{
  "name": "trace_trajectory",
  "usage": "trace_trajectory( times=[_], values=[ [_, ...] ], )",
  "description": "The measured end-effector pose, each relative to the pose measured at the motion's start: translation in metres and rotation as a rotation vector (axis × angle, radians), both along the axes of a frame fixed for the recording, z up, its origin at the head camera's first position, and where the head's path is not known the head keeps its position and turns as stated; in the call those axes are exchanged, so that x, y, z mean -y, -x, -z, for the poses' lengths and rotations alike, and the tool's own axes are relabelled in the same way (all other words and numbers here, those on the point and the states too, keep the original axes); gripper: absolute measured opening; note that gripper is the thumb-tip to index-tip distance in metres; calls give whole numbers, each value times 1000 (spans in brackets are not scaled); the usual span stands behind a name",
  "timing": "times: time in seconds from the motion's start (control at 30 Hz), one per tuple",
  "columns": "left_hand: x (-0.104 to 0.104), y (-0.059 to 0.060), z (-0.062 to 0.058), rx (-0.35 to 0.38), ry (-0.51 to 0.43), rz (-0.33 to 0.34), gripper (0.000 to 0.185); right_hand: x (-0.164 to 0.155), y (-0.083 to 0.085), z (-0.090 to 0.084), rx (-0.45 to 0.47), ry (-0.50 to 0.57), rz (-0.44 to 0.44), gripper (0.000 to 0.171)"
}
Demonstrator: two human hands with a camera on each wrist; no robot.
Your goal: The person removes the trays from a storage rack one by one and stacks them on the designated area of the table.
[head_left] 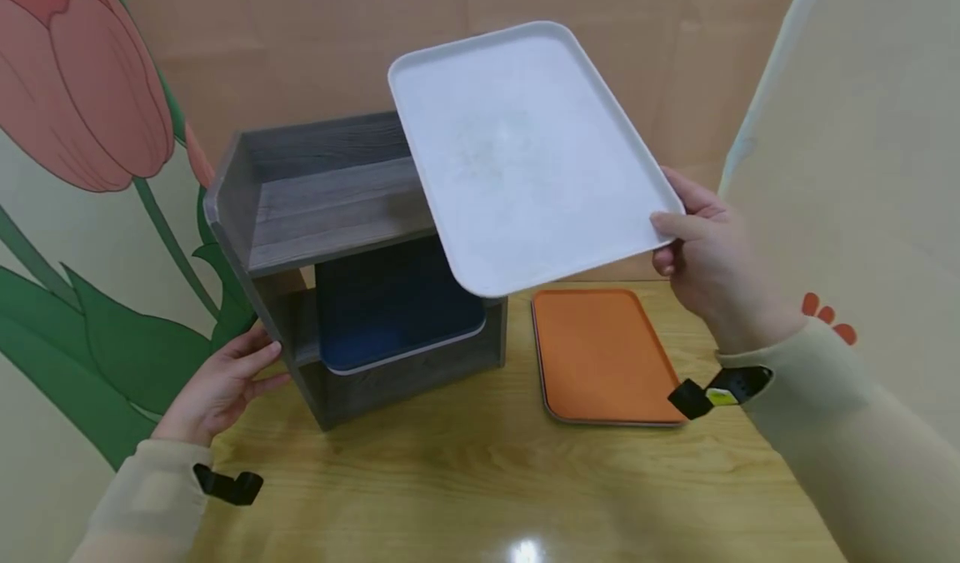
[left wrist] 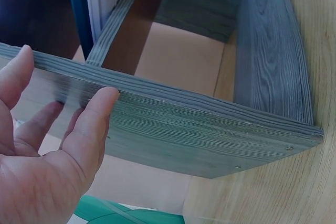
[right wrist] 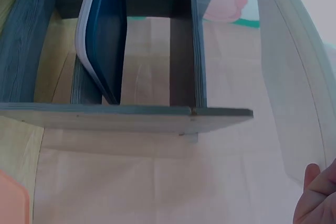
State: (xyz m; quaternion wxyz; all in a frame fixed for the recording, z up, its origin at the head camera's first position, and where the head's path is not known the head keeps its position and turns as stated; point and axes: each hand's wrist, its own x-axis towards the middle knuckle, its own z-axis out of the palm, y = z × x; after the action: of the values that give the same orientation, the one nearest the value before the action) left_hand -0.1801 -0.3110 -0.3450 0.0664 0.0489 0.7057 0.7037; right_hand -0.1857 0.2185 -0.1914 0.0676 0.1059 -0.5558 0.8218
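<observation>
Above the grey shelf, my right hand pinches the white tray by its edge, tilted; my left hand, fingers straight, steadies the shelf's side panel.

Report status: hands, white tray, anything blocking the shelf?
Right hand grips white plastic tray, tilted above grey wooden shelf. Left hand steadies shelf side. Top tier bare; blue tray fills lower slot.

No words, labels, brands or numbers could be read on anything pictured: not on the white tray, the grey shelf, or the orange tray below the grip.
</observation>
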Motion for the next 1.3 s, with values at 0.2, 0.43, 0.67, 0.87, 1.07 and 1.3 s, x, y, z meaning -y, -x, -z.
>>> trace_trajectory(
  times=[0.2,0.43,0.67,0.87,1.07,1.3],
  values=[
    [-1,1,1,-8,-11,4,76,-20,-3,6,0,34,8,50],
    [0,0,1,-9,-10,-1,76,-44,-4,18,3,124,-2,53],
    [1,0,1,-12,-11,8,76,-63,-3,29,10,212,-19,53],
    [2,0,2,-31,33,19,76,-76,-4,39,21,215,23,54],
    [2,0,1,-28,31,19,75,-89,-9,50,55,255,47,56],
    [2,0,0,-22,38,16,74,-102,-13,67,108,282,74,56]
  ],
)
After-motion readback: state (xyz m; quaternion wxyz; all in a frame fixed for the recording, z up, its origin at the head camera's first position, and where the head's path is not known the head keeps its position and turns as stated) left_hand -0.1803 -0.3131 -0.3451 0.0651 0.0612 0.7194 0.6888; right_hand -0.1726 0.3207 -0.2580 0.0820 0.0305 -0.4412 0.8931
